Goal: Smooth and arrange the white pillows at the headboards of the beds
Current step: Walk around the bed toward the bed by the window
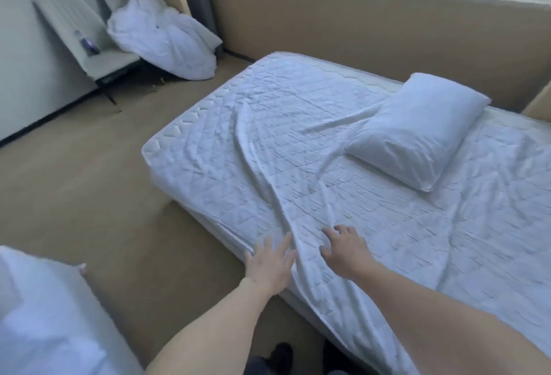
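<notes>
Pressing flat on the sheet (313,166) at the bed's (167,148) near edge, the left hand (269,261) and right hand (343,248) lie open, fingers spread, each grip clamped on nothing, either side of a long ridge in the cloth. One pillow (417,130) lies askew mid-mattress, well apart from both hands. Judging by this, pillow work is not yet done: it wants smoothing and setting at the head. Crumpled bedding (164,34) sits on the floor.
</notes>
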